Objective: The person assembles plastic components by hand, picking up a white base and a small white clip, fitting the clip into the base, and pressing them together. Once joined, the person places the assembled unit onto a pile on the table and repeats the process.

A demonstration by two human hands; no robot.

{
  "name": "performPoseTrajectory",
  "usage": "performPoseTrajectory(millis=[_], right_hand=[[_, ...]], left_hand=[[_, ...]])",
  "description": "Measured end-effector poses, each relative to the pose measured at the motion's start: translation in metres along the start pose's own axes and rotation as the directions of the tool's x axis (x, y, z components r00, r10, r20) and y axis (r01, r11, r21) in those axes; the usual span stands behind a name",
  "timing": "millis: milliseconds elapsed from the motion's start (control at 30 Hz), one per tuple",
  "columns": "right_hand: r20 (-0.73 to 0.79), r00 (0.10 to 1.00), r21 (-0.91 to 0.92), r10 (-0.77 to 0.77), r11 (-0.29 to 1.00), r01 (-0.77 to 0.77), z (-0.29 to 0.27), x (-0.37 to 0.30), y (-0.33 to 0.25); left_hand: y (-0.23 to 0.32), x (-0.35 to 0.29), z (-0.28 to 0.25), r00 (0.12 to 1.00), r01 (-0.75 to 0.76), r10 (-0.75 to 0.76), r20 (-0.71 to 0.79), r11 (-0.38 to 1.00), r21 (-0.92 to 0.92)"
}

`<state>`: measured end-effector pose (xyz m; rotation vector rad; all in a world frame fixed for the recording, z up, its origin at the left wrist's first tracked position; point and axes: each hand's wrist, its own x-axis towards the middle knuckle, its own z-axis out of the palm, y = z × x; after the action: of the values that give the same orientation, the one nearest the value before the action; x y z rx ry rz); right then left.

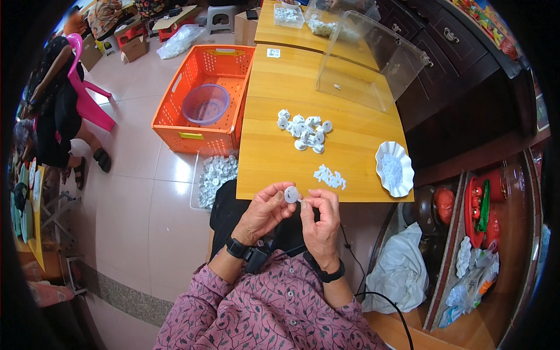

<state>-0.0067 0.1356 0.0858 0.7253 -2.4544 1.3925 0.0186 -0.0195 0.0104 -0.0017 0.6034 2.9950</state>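
My left hand (262, 211) pinches a round white plastic part (291, 195) between thumb and fingers, its flat face turned up, just off the table's near edge. Close against its right side, my right hand (321, 220) has thumb and forefinger pressed together on a small white piece (300, 200), mostly hidden by the fingertips. Ahead on the yellow table (262, 163) lies a loose pile of round white plastic parts (304, 129). Nearer to me, small flat white pieces (330, 177) are spread in a patch. A white scalloped dish (404, 188) at the right holds more small pale pieces.
Left of the table stands an orange crate (165, 133) with a clear purple bowl (205, 105) inside. A clear tub of white parts (217, 178) sits below it. A transparent box (367, 70) stands at the far right. Another person (58, 99) is at the left.
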Motion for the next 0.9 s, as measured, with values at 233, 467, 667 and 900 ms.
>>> performPoseTrajectory(millis=[233,467,667,900], right_hand=[[-0.018,0.999,-0.032,-0.037,0.999,0.036,0.0075,0.0003,0.0037],[-0.002,0.998,-0.065,-0.066,0.996,0.066,0.0098,0.0,0.0061],[-0.007,0.998,-0.06,-0.055,0.997,0.055,0.0093,-0.001,0.0033],[-0.024,0.999,-0.042,-0.025,0.999,0.024,0.0088,-0.0008,0.002]], left_hand=[[-0.0002,-0.0025,-0.0019,0.999,0.011,-0.011,0.031,1.0,0.002],[-0.001,-0.0034,-0.0051,0.999,0.009,-0.011,0.039,0.999,0.048],[-0.002,-0.0043,-0.0052,0.998,-0.012,0.009,0.061,0.999,0.049],[-0.0021,-0.0059,-0.0006,0.999,-0.022,0.016,0.052,0.994,0.111]])
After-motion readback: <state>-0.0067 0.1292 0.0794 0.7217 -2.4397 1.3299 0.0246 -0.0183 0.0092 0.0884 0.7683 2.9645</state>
